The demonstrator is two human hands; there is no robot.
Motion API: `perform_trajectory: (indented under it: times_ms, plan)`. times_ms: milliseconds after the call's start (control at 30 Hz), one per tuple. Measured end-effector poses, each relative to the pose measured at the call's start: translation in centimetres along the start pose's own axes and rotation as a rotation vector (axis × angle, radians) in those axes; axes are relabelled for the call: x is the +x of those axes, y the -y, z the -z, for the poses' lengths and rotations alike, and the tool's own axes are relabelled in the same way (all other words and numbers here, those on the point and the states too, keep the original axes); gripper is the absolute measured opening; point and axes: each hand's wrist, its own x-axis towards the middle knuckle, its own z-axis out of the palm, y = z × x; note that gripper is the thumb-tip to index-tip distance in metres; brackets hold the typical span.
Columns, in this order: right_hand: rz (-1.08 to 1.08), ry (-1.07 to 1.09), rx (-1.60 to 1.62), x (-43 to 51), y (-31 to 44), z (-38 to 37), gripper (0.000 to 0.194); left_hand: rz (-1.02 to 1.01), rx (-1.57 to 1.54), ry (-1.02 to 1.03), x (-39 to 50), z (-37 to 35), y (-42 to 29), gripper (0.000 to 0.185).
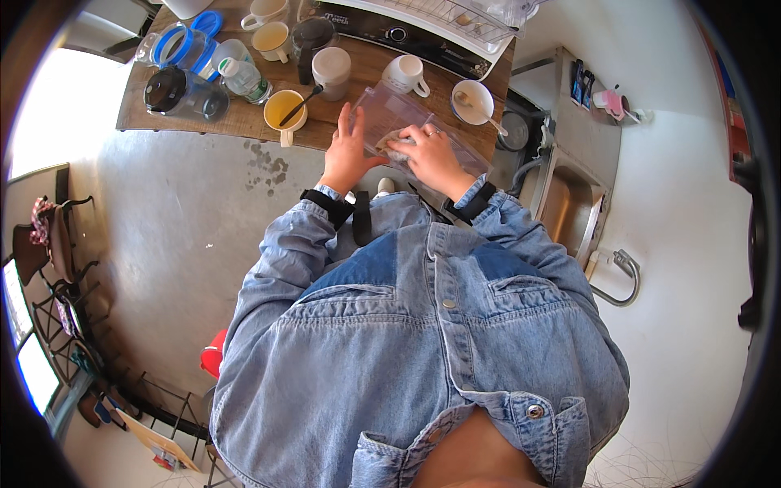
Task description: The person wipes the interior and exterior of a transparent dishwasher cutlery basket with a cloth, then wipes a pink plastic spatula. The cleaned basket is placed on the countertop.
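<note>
My left hand (348, 152) is at the left edge of a clear plastic tray (381, 110), its fingers spread along the side and the thumb by the near corner. A crumpled, pale cloth (396, 146) is under the fingers of my right hand (434, 155), pressed against the tray. The tray sits slantwise at the table's front edge, and its near right part juts out past it. Just beyond it stands a white mug (404, 73). To its right is a white bowl (471, 102) with a spoon in it. My right hand hides part of the cloth and tray.
The wooden table (247, 131) also holds a yellow-lined mug (285, 110) with a dark-handled utensil, a plastic bottle (244, 79), a dark-lidded jug (183, 94) and a frosted lidded cup (331, 70). A wire rack (439, 15) stands behind. A steel sink (570, 201) is at right.
</note>
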Motion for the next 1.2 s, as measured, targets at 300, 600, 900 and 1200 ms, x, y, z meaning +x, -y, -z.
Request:
perform_trajectory:
  times_ms: [300,600,900,1200]
  plan:
    - [-0.223,-0.059,-0.123,-0.1,-3.6,0.5,0.045,0.007,0.032,0.019,0.2,0.6,-0.5,0.119]
    - [-0.445,-0.158,-0.003,-2.1,-8.1,-0.5,0.043,-0.027,-0.009,-0.052,-0.2,-0.5,0.3,0.123]
    - [-0.551,-0.008,0.208,-3.3,-10.3,-0.2,0.041,0.383,-0.077,0.088,-2.4,-3.5,0.1,0.114]
    - [-0.429,-0.077,0.327,-4.2,-10.6,-2.3,0.038,0.579,-0.558,0.352,-4.8,-10.2,-3.3,0.112]
